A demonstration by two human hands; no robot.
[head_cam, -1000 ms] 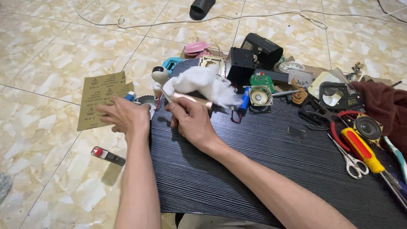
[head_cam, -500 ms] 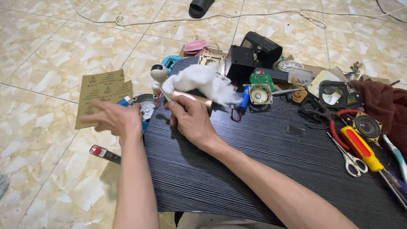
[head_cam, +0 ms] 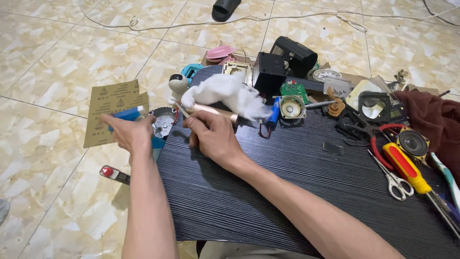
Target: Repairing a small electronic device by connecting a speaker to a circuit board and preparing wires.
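My right hand [head_cam: 214, 137] grips a gold-coloured metal tube [head_cam: 214, 113] lying at the left end of a black wood-grain board [head_cam: 297, 187]. A thin stick pokes up from my fingers toward a wad of white cotton stuffing [head_cam: 225, 92] just behind the tube. My left hand [head_cam: 129, 133] is off the board's left edge, closed around a small blue tool [head_cam: 128, 114]. A round silver speaker part [head_cam: 163, 122] lies between the two hands.
Sheets of brown sandpaper [head_cam: 112, 109] lie on the tiled floor at left, and a small red-and-black object [head_cam: 114, 173] below them. Black boxes [head_cam: 282, 62], a green circuit board [head_cam: 293, 91], speakers [head_cam: 292, 106], scissors [head_cam: 393, 180], a red-yellow screwdriver [head_cam: 407, 168] and a maroon cloth [head_cam: 431, 120] crowd the board.
My left hand has moved left, away from the board, and has lifted a blue tool. My right hand stays on the gold tube.
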